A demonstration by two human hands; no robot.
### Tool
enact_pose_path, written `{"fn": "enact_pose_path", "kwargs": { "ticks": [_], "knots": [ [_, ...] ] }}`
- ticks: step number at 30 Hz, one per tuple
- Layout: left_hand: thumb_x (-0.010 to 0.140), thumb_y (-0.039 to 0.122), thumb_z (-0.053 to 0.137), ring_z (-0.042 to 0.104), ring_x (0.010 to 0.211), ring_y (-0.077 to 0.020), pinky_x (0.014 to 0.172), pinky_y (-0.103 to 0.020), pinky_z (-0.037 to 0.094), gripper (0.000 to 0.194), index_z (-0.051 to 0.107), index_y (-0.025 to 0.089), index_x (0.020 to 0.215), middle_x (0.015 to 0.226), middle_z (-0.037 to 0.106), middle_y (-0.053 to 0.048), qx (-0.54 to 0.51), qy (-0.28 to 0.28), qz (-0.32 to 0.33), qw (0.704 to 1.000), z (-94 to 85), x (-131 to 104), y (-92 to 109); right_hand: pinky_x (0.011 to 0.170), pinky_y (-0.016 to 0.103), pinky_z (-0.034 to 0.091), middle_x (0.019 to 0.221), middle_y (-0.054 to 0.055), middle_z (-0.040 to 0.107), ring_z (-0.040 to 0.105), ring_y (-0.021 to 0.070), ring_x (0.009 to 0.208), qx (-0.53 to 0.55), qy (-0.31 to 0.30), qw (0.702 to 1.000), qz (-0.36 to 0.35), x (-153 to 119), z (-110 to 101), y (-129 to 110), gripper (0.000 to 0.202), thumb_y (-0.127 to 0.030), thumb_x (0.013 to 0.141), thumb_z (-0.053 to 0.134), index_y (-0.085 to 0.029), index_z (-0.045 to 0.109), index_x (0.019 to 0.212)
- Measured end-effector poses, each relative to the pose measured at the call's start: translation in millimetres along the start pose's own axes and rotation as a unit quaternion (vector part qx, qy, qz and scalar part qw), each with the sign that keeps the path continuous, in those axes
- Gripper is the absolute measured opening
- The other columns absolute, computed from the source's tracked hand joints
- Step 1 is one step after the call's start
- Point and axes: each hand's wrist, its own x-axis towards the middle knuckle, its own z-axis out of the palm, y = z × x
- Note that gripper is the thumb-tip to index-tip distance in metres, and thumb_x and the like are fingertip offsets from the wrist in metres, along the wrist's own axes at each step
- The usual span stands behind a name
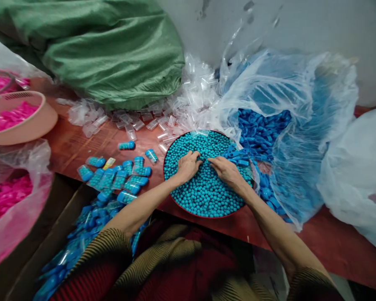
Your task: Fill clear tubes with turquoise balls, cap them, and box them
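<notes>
A round red-rimmed basin full of small turquoise balls sits in front of me. Over the balls, my left hand has its fingers curled together. Facing it from the right, my right hand has its fingertips drawn together low at the balls. Whatever is between the fingers of either hand is too small or hidden to name. On the basin's right side lie several blue plastic caps. Clear plastic tubes are heaped behind the basin.
Filled blue-capped tubes lie at left, with more in a box below the table edge. A plastic bag of blue parts stands right. A green sack is behind; a pink basin stands far left.
</notes>
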Motion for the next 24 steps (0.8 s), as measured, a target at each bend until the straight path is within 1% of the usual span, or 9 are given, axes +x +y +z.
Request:
{"fn": "enact_pose_path", "kwargs": {
  "ticks": [4, 6, 10, 13, 15, 17, 20, 22, 24],
  "knots": [
    [0.085, 0.030, 0.053, 0.058, 0.092, -0.0192, 0.083, -0.030, 0.045, 0.020, 0.059, 0.019, 0.100, 0.098, 0.060, -0.005, -0.044, 0.001, 0.039, 0.998, -4.8, 0, -5, 0.076, 0.032, 0.045, 0.099, 0.011, 0.059, 0.055, 0.0222, 0.087, -0.012, -0.026, 0.999, 0.024, -14, 8, 3, 0.032, -0.021, 0.089, 0.045, -0.017, 0.057, 0.118],
    [0.084, 0.026, 0.052, 0.059, 0.091, -0.0199, 0.083, -0.032, 0.045, 0.018, 0.058, 0.018, 0.099, 0.096, 0.062, -0.006, -0.075, -0.022, 0.063, 0.995, -10.1, -1, -5, 0.076, 0.032, 0.046, 0.097, 0.011, 0.059, 0.056, 0.0218, 0.086, 0.001, -0.030, 0.999, 0.045, -20, 9, 10, 0.033, -0.018, 0.087, 0.044, -0.017, 0.055, 0.118],
    [0.083, 0.024, 0.050, 0.059, 0.078, -0.0204, 0.078, -0.033, 0.045, 0.020, 0.054, 0.017, 0.102, 0.082, 0.061, -0.004, -0.116, -0.084, 0.070, 0.987, -11.3, -3, -3, 0.082, 0.039, 0.048, 0.100, 0.014, 0.064, 0.060, 0.0249, 0.093, 0.039, 0.030, 0.995, 0.083, -19, 9, 16, 0.038, -0.018, 0.088, 0.037, -0.011, 0.051, 0.123],
    [0.083, 0.022, 0.049, 0.058, 0.082, -0.0193, 0.080, -0.033, 0.044, 0.018, 0.052, 0.018, 0.101, 0.087, 0.061, -0.004, -0.161, -0.095, 0.067, 0.980, -2.6, -3, -3, 0.085, 0.040, 0.048, 0.113, 0.017, 0.064, 0.062, 0.0257, 0.101, 0.072, 0.060, 0.991, 0.091, -10, 6, 3, 0.041, -0.023, 0.090, 0.035, -0.011, 0.049, 0.127],
    [0.083, 0.021, 0.048, 0.056, 0.084, -0.0180, 0.081, -0.031, 0.044, 0.017, 0.052, 0.018, 0.098, 0.088, 0.060, -0.003, -0.201, -0.105, 0.065, 0.972, 2.8, -2, -5, 0.082, 0.037, 0.050, 0.115, 0.015, 0.065, 0.063, 0.0250, 0.100, 0.073, 0.029, 0.992, 0.098, -4, 3, -10, 0.040, -0.025, 0.091, 0.037, -0.013, 0.051, 0.127],
    [0.082, 0.021, 0.048, 0.055, 0.082, -0.0165, 0.080, -0.030, 0.043, 0.015, 0.053, 0.017, 0.095, 0.084, 0.059, -0.002, -0.238, -0.112, 0.060, 0.963, 5.0, 0, -8, 0.077, 0.033, 0.050, 0.111, 0.013, 0.067, 0.066, 0.0240, 0.096, 0.059, -0.025, 0.992, 0.109, -2, -2, -18, 0.038, -0.025, 0.091, 0.039, -0.016, 0.054, 0.124],
    [0.080, 0.021, 0.049, 0.052, 0.077, -0.0140, 0.077, -0.028, 0.043, 0.013, 0.055, 0.016, 0.090, 0.081, 0.057, 0.000, -0.290, -0.116, 0.052, 0.948, 3.1, 1, -13, 0.076, 0.031, 0.050, 0.108, 0.011, 0.069, 0.066, 0.0230, 0.093, 0.066, -0.081, 0.988, 0.117, -5, -8, -18, 0.032, -0.024, 0.090, 0.043, -0.020, 0.059, 0.118],
    [0.078, 0.021, 0.051, 0.052, 0.078, -0.0131, 0.077, -0.027, 0.042, 0.014, 0.055, 0.015, 0.089, 0.082, 0.057, 0.000, -0.328, -0.122, 0.043, 0.936, 1.0, 1, -14, 0.077, 0.031, 0.049, 0.103, 0.010, 0.071, 0.066, 0.0214, 0.090, 0.120, -0.074, 0.982, 0.124, -8, -11, -14, 0.030, -0.023, 0.089, 0.044, -0.019, 0.060, 0.114],
    [0.075, 0.018, 0.053, 0.053, 0.082, -0.0126, 0.080, -0.026, 0.042, 0.016, 0.055, 0.014, 0.090, 0.085, 0.058, 0.000, -0.371, -0.132, 0.036, 0.918, -0.5, 0, -12, 0.073, 0.029, 0.048, 0.089, 0.007, 0.072, 0.066, 0.0182, 0.079, 0.211, -0.041, 0.966, 0.141, -8, -12, -11, 0.029, -0.023, 0.090, 0.041, -0.017, 0.059, 0.111]
  ]
}}
